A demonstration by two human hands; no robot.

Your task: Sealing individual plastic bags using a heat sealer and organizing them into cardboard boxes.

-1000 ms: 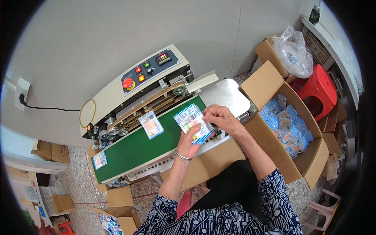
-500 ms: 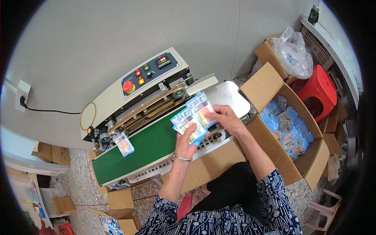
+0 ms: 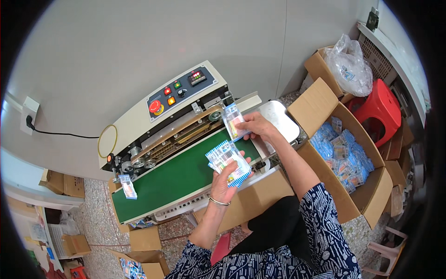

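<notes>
Clutching packets (image 3: 226, 160), hands (image 3: 224, 182) have drawn apart; another packet (image 3: 127, 187) has slid farther left.

The person wears a navy-blue fabric top (image 3: 253, 269) printed with white strokes and ovals, plain black trousers (image 3: 274, 228) and a slim, silver-coloured wrist bangle (image 3: 218, 202).
</notes>
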